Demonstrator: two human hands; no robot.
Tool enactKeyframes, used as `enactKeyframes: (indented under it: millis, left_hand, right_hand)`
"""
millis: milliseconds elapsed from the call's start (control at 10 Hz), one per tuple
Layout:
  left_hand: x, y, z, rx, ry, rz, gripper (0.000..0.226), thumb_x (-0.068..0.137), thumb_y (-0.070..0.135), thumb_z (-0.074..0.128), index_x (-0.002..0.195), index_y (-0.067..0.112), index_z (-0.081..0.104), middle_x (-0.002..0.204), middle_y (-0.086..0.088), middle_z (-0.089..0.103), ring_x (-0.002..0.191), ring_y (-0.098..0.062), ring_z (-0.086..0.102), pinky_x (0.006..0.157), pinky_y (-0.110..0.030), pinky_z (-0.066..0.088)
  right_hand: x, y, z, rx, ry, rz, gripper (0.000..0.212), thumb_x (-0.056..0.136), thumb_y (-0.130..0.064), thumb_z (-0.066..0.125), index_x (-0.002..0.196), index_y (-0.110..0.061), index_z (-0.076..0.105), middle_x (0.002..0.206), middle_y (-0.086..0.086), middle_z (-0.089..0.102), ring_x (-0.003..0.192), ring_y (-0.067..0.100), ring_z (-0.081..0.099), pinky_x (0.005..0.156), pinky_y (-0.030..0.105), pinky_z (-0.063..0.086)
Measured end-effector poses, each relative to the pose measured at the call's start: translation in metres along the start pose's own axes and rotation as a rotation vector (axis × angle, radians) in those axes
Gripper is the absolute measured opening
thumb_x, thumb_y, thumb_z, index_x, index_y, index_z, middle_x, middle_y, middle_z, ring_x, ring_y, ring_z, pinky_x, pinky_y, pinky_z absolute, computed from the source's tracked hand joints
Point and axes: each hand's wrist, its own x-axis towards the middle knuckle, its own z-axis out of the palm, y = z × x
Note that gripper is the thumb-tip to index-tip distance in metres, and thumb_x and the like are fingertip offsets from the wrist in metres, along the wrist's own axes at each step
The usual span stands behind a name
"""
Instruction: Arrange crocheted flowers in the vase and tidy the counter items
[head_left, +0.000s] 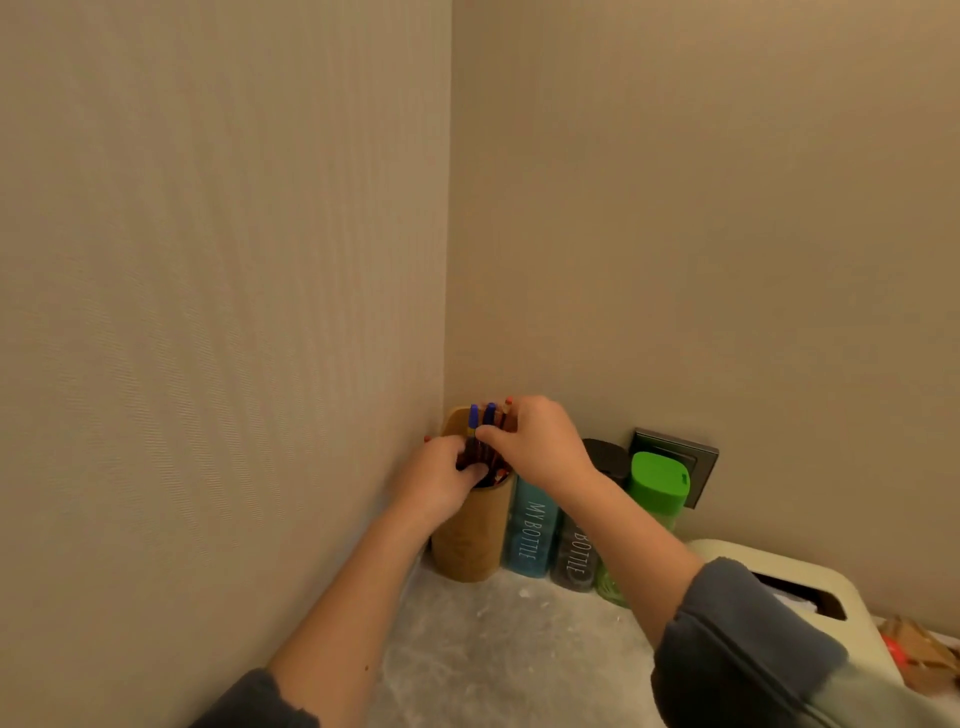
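Sleeves, grey, at bottom edge, both forearms bare and reaching to the wall corner; desk (509, 649) speckled grey. Tan cylindrical holder (470, 540) stands in the corner, touching the blue "MY BOTTLE" bottle (530, 530); dark bottle (574, 556) and green-lidded bottle (657, 483) next in the row; wall socket (691, 457) behind. Left hand (441, 478) curled over holder rim, fingers clenched around the pen bundle; right hand (535, 441) pinching the blue-capped pens (482, 415) from above. Cream box (769, 577) with slot at right. No crocheted flowers or vase identifiable in view.
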Motion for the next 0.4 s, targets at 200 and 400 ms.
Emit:
enactKeyframes:
  millis: [200, 400]
  left_hand:
    - [-0.008, -0.001, 0.004, -0.152, 0.175, 0.0, 0.041, 0.082, 0.026, 0.074, 0.118, 0.031, 0.055, 0.102, 0.014, 0.062, 0.088, -0.011, 0.06, 0.078, -0.034, 0.054]
    - [-0.018, -0.003, 0.005, -0.241, 0.312, 0.033, 0.049, 0.081, 0.019, 0.075, 0.122, 0.033, 0.053, 0.11, 0.012, 0.058, 0.074, -0.01, 0.062, 0.073, -0.032, 0.057]
  right_hand:
    - [-0.007, 0.0, -0.009, 0.321, 0.046, -0.029, 0.055, 0.083, -0.027, 0.075, 0.134, -0.022, 0.057, 0.113, -0.003, 0.069, 0.096, 0.005, 0.066, 0.085, 0.029, 0.057]
    - [-0.018, 0.007, -0.01, 0.413, 0.168, 0.014, 0.025, 0.09, -0.022, 0.066, 0.114, -0.021, 0.068, 0.1, -0.006, 0.071, 0.092, 0.008, 0.066, 0.082, 0.039, 0.059]
